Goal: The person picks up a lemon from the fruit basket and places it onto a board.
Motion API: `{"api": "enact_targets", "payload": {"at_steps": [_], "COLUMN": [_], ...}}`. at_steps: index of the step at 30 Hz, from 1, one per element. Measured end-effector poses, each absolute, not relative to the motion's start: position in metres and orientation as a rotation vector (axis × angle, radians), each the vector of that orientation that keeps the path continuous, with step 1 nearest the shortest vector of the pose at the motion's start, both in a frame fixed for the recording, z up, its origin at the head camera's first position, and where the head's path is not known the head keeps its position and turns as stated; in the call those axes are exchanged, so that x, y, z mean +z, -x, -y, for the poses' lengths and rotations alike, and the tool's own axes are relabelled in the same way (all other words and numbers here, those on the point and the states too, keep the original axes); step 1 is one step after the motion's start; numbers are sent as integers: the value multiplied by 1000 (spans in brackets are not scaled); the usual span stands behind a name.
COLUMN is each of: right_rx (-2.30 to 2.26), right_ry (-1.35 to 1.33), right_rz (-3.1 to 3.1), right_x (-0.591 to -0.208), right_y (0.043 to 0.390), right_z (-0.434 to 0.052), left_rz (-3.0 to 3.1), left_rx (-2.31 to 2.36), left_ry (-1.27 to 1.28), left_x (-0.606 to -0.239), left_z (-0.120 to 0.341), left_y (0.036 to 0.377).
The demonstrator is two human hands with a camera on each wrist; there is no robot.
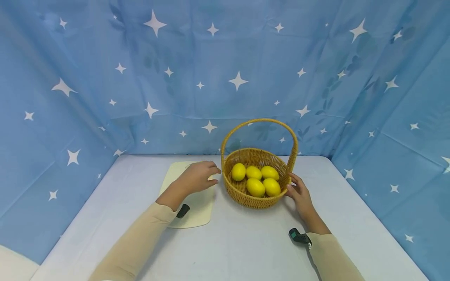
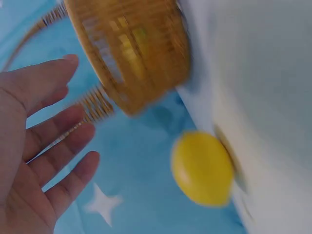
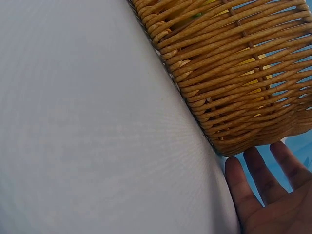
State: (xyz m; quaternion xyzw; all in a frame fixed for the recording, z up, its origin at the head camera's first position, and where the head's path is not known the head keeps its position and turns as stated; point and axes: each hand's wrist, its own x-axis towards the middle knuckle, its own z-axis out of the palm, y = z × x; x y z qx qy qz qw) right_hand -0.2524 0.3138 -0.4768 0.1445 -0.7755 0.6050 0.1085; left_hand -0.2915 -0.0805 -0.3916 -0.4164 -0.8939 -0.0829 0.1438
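Note:
A woven basket (image 1: 246,197) with a tall handle stands on the white table and holds several yellow lemons (image 1: 255,186). My left hand (image 1: 198,176) hovers over a cream cutting board (image 1: 197,212) just left of the basket. In the left wrist view that left hand (image 2: 34,146) is spread and holds nothing, a single lemon (image 2: 202,168) lies on the board (image 2: 263,97) beyond it, and the basket (image 2: 131,48) is blurred. My right hand (image 1: 299,192) rests straight-fingered against the basket's right wall. The right wrist view shows those fingers (image 3: 273,200) beside the weave (image 3: 234,68).
Blue cloth with white stars (image 1: 225,78) walls in the table at the back and on both sides. The white table top (image 1: 239,249) stretches in front of the basket. A small black camera unit (image 1: 299,236) sits on my right wrist.

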Motion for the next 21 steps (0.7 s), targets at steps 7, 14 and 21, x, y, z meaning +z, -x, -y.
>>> {"api": "enact_targets", "payload": {"at_steps": [7, 14, 21], "right_rx": [1750, 1754, 1765], "right_ry": [-412, -388, -378], "right_rz": [2310, 2310, 2316], "right_x": [-468, -468, -465], "right_y": [246, 245, 244], "right_z": [-309, -309, -308], "left_rz": [2453, 2478, 2551], "left_rx": [-177, -173, -254], "left_ry": [1406, 1430, 1478], "left_x": [-383, -381, -388], "left_z": [47, 18, -11], "left_y": [275, 284, 297]}}
